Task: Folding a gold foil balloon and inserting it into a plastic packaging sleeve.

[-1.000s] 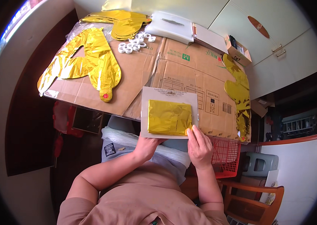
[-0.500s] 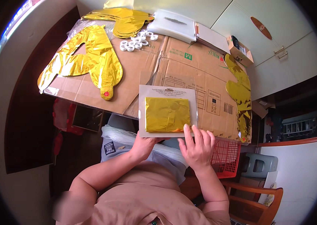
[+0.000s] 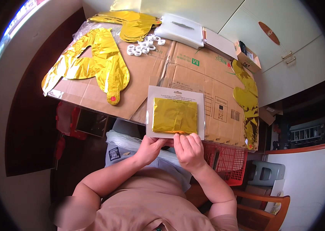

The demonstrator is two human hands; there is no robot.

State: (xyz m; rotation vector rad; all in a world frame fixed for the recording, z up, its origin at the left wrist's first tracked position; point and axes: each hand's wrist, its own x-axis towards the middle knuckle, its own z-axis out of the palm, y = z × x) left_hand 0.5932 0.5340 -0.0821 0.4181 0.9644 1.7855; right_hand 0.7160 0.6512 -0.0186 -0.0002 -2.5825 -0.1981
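A white packaging card (image 3: pixel 176 94) with a hang hole at its top is held up in front of me, over the near edge of the cardboard. Flat against it lies a folded gold foil balloon (image 3: pixel 175 116), with a small orange strip at its lower edge. My left hand (image 3: pixel 151 149) grips the card's bottom edge near its left corner, some fingers hidden behind it. Beside it my right hand (image 3: pixel 189 151) is closed at the bottom edge, right of the middle, fingertips on the front just below the foil. Glossy clear film shows along the card's sides.
Gold foil balloons lie on the cardboard surface (image 3: pixel 143 69): a letter-shaped one (image 3: pixel 108 63) at left, a stack (image 3: pixel 137 29) behind, a curvy one (image 3: pixel 246 92) at right. White ribbon rolls (image 3: pixel 144 48), clear bags (image 3: pixel 180 29) and a small box (image 3: pixel 247 57) sit farther back. A red basket (image 3: pixel 230 165) stands below right.
My right hand has moved left and down, its spread fingers closing at the card's bottom edge. The clear film standing above the card no longer shows there. The view has shifted slightly.
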